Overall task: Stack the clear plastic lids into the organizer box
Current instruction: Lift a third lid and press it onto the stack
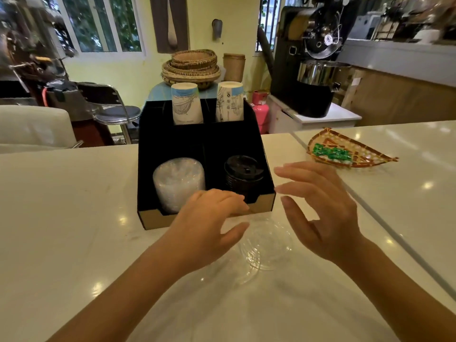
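Observation:
A black organizer box (148, 213) stands on the white counter in front of me. Its front left compartment holds a tall stack of clear plastic lids (177, 183). The front right compartment holds a stack of black lids (243, 176). Several loose clear lids (261, 250) lie on the counter just in front of the box, hard to make out against the white top. My left hand (209, 223) hovers over their left side, fingers apart, holding nothing. My right hand (318, 208) is spread wide above their right side, also empty.
Two stacks of upside-down paper cups (186, 103) fill the box's rear compartments. A woven fan-shaped tray (370, 154) with green packets lies on the counter to the right. A counter seam (394, 233) runs diagonally at the right. Chairs and baskets stand behind the counter.

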